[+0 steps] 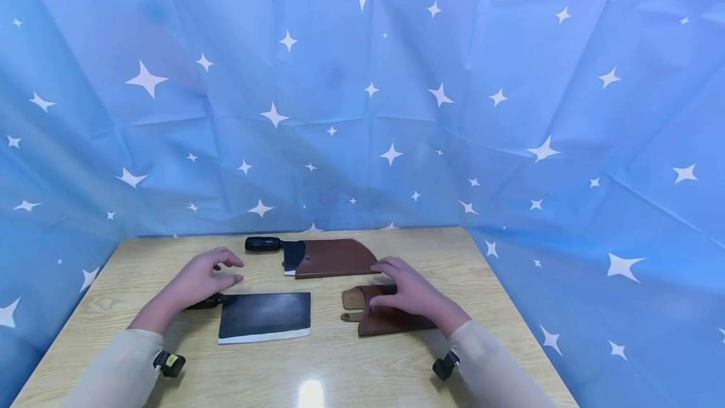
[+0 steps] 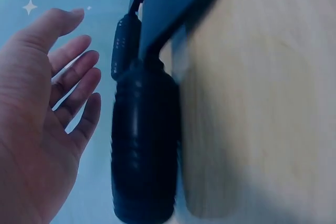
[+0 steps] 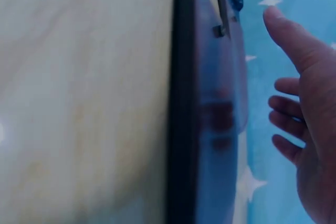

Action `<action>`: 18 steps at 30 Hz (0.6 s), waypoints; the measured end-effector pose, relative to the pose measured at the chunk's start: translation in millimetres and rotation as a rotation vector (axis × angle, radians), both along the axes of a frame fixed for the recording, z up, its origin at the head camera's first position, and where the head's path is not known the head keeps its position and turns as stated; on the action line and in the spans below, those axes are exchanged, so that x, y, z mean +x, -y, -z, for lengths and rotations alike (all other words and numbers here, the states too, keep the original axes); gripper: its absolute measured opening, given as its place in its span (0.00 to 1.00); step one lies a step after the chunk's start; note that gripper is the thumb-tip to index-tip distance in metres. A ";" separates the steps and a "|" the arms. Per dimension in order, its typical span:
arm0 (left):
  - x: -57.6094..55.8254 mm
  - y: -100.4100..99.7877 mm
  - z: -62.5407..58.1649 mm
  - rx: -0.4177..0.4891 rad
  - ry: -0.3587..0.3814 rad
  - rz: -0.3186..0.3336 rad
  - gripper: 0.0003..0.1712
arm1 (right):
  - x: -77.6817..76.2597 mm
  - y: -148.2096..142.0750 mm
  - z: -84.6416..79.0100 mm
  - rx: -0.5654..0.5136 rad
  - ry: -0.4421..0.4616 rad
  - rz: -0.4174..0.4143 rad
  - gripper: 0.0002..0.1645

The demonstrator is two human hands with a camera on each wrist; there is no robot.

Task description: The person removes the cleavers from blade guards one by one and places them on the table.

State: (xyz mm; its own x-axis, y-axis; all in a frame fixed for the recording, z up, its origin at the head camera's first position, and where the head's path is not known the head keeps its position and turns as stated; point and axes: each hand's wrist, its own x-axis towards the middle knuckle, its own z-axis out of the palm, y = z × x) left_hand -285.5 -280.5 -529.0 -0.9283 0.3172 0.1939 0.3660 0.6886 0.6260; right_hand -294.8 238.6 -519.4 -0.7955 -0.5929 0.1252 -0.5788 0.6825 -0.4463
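A bare cleaver (image 1: 265, 316) with a dark blade and black handle (image 2: 144, 145) lies on the left of the table. Above that handle my left hand (image 1: 205, 279) hovers, fingers loosely bent and holding nothing. At the right lies an empty-looking brown leather sheath (image 1: 391, 323) with a tan strap (image 1: 354, 298) at its left end. My right hand (image 1: 403, 288) is over this sheath, fingers relaxed; in the right wrist view they look apart from it. Farther back, a second cleaver (image 1: 263, 243) sits in another brown sheath (image 1: 337, 258), its handle pointing left.
The wooden table (image 1: 272, 376) carries all these things. A blue curtain (image 1: 362, 93) with white stars hangs behind it and along both sides. Small black devices (image 1: 170, 362) are worn at both wrists.
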 end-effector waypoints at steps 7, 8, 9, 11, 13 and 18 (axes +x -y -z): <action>-24.1 -18.3 -2.7 -0.008 -0.018 0.025 0.16 | -18.2 21.1 -4.0 -0.022 0.027 -0.014 0.45; -27.1 -20.8 -3.0 -0.005 -0.015 0.029 0.16 | -20.8 23.6 -3.9 -0.025 0.031 -0.016 0.45; -30.1 -22.9 -2.9 -0.004 -0.009 0.030 0.17 | -23.3 25.9 -3.7 -0.028 0.034 -0.019 0.45; -35.7 -27.5 -3.8 0.003 -0.001 0.028 0.17 | -28.3 30.7 -3.8 -0.022 0.042 -0.024 0.46; -41.6 -31.4 -4.2 0.005 0.002 0.026 0.18 | -34.6 35.7 -2.7 -0.018 0.031 -0.033 0.45; -57.0 -38.0 -2.9 -0.004 -0.024 0.026 0.21 | -47.9 47.3 -2.5 0.001 0.035 -0.041 0.46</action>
